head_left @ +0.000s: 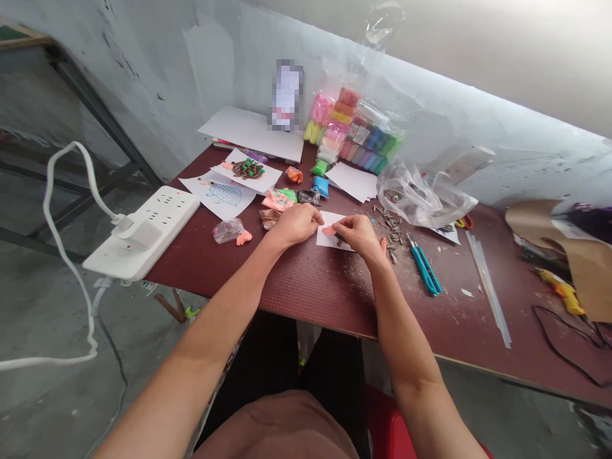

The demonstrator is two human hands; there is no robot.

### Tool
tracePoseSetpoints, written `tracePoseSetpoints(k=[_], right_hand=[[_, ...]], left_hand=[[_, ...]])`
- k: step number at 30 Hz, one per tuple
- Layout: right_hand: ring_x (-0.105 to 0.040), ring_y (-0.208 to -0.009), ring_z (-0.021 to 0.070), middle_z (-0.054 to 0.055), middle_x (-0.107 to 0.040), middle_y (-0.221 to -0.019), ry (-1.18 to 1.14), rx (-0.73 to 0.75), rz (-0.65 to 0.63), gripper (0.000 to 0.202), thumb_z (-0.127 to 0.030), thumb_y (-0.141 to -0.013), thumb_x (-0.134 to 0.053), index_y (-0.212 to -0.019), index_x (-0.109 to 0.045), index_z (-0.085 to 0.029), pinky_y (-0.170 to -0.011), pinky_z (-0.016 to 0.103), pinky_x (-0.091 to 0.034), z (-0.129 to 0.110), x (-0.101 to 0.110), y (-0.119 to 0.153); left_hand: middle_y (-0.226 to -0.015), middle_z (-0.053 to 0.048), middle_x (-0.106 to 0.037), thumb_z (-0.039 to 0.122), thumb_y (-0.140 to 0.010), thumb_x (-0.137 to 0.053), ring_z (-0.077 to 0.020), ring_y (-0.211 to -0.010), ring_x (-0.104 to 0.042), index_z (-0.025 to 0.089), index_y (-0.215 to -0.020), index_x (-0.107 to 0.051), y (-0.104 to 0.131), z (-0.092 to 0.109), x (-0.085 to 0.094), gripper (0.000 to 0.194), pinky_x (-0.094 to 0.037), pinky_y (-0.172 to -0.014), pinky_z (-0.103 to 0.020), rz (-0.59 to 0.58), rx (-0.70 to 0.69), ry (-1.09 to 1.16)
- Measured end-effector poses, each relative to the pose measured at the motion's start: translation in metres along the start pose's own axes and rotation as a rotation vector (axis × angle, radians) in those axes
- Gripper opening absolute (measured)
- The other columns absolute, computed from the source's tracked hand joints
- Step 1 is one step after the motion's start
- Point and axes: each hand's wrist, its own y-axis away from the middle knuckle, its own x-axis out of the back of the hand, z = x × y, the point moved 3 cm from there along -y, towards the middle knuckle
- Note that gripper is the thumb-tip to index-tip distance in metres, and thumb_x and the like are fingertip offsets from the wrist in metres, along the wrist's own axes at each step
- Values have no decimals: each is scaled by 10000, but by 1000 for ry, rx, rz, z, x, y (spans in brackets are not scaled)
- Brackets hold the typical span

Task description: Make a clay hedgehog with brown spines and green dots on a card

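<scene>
Leaning over a small, flat white card [323,240], we are pinching with our right hand [359,234], its thumb and fingers narrow at the edge of the soft, lumpy salmon-pink clay [328,230] lying there, while our left hand [297,223] is resting beside the card's left edge, whether gripping it we cannot tell. Slim, hard seeds [394,224] are crowding our right side, teal-handled scissors [424,266] are lying beyond, and the finely textured maroon table [306,280] is giving us room toward its straight front edge.
</scene>
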Motion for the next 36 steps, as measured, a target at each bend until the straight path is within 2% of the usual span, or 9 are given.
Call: tracePoseSetpoints(k=[6,11,15,26,30,36], right_hand=[[-540,-510,113,4,-653,-520,93,-9,49,197,-242,-833,-671,-712,-789,-141,-545,232,-348,-3,-1,1],[-570,-553,128,7,-661,-532,153,10,84,174,-236,-840,-687,-734,-794,-149,-577,242,-356,-1,-1,1],[-584,-576,134,9,-675,-558,160,26,117,165,-252,-839,-691,-743,-786,-157,-607,249,-375,3,-2,0],[-621,-633,159,-2,-710,-615,178,13,184,100,-228,-835,-684,-807,-769,-185,-638,264,-388,7,-2,-1],[-650,-709,177,21,-748,-709,220,45,248,160,-247,-892,-650,-850,-797,-199,-685,273,-421,6,6,9],[-667,-892,198,51,-774,-992,358,207,191,294,-198,-919,-595,-1040,-855,-261,-766,287,-432,4,7,30]], left_hand=[[-1298,-103,-764,104,-974,-545,-250,-1244,-687,224,-1251,-812,6,9,-1,403,-514,-1067,-343,-75,-46,-157],[-1255,-132,-721,105,-1004,-506,-258,-1168,-693,242,-1327,-777,11,13,-4,444,-527,-999,-353,-118,-96,-242],[-1201,-131,-696,108,-1019,-486,-246,-1108,-684,244,-1328,-777,11,14,-6,445,-522,-950,-340,-93,-118,-277],[-1221,-140,-695,67,-997,-480,-275,-1140,-685,263,-1315,-789,12,15,-10,485,-512,-974,-372,-139,-145,-329],[-1223,-141,-699,69,-997,-487,-276,-1141,-689,277,-1325,-784,12,13,-12,488,-518,-968,-369,-139,-155,-333],[-1205,-147,-704,67,-990,-492,-277,-1121,-694,273,-1333,-779,11,11,-13,493,-527,-971,-376,-121,-168,-321]])
